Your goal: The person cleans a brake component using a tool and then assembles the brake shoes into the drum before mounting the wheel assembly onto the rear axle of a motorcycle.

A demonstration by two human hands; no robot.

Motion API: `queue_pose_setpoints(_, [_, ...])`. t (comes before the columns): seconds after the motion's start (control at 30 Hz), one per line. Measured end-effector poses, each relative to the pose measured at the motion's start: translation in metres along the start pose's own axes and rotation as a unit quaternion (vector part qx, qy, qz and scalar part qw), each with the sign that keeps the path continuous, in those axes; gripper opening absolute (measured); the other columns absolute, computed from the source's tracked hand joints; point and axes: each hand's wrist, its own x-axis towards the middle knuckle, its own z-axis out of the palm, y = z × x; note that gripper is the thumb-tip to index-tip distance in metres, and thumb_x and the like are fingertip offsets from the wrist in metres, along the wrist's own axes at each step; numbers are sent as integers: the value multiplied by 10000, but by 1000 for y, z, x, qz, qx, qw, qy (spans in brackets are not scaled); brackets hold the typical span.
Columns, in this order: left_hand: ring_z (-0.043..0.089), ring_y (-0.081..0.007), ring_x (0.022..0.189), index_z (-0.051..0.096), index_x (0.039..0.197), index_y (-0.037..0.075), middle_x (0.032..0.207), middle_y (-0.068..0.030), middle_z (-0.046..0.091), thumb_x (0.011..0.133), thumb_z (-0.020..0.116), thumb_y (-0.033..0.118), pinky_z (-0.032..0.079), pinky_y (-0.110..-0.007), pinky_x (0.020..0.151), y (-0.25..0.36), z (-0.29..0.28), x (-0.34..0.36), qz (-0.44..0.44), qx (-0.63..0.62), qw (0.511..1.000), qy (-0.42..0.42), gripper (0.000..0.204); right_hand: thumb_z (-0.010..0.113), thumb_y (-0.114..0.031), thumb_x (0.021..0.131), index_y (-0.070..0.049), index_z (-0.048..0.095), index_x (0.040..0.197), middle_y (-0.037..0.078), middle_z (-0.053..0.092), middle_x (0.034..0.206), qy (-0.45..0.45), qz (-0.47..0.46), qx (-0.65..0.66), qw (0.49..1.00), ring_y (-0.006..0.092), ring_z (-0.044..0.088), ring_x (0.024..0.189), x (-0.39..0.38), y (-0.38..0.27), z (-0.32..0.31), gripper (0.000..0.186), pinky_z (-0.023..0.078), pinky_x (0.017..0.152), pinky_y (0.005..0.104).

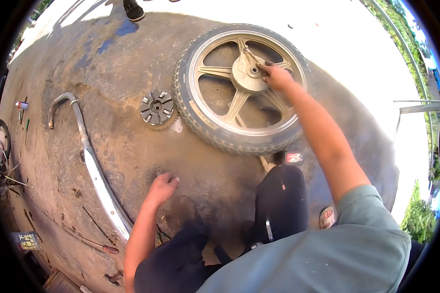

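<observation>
1. Gold-painted alloy wheel [243, 88], tyre on, lay flat on oily dirt ground [107, 63], just ahead of the person's knees.
2. Right hand [275, 75] reached out to the hub [249, 72] at the wheel's centre. Fingertips were curled at the hub's edge, touching it. Whether they pinched a small part or only pressed on the metal could not be told.
3. Left hand [161, 187] was planted on the ground near the left knee, fingers loosely curled, grasping nothing visible. It looked like a prop for balance.
4. Sprocket carrier [157, 108] lay on the ground just left of the tyre, apart from it.
5. Chrome pipe [95, 171], long and curved, lay further left. Thin rods and a screwdriver [90, 241] were scattered by it, and a small spray can [21, 105] sat at the far left.
6. A red-labelled pack [293, 157] rested just below the tyre, near the right knee.
7. Judgement: the step in hand looked like work at the hub centre, feeling or loosening something by the axle hole.
8. Judgement: the next move there would call for a firm fingertip grip and a steady wheel, since the wheel lay loose and the left hand was well apart from it.
</observation>
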Motion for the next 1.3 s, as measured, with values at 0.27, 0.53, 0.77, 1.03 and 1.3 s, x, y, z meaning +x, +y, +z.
queue_pose_setpoints(0.27, [665,-161,734,705,1074,-86,849,-103,714,1005,626,211,526,-323,660,35,-1,82,-31,-225,974,27,315,668,-353,973,-320,497,1532,187,520,1494,58,76,31,995,394,620,1257,-20,-14,23,585,521,1037,491])
queue_pose_setpoints(0.53, [639,-137,689,701,1078,-52,820,-75,692,1012,624,197,516,-304,630,51,25,131,61,-226,971,37,269,617,-444,988,-98,450,1542,319,609,1273,37,165,31,985,415,659,1154,-34,-58,22,674,553,980,454])
queue_pose_setpoints(0.77, [670,-401,864,701,1056,-55,901,-243,708,972,659,233,529,-445,779,53,26,127,150,-23,981,123,304,607,-499,989,25,371,1540,334,673,1155,13,155,56,986,438,675,1103,-67,-88,24,796,551,943,482])
queue_pose_setpoints(1.03, [655,-462,902,692,1014,-12,926,-257,691,955,668,189,512,-519,812,113,16,93,363,-19,903,230,210,520,-612,1011,-35,611,1376,192,710,1187,-111,96,177,973,317,684,1029,-148,-23,-52,689,559,915,435])
queue_pose_setpoints(1.3, [624,-396,1001,694,1064,10,1014,-189,682,956,687,208,491,-479,909,175,23,159,466,196,845,173,225,524,-731,960,-41,494,1520,278,483,1509,31,392,390,833,407,518,1358,-144,136,-10,889,487,1080,498])
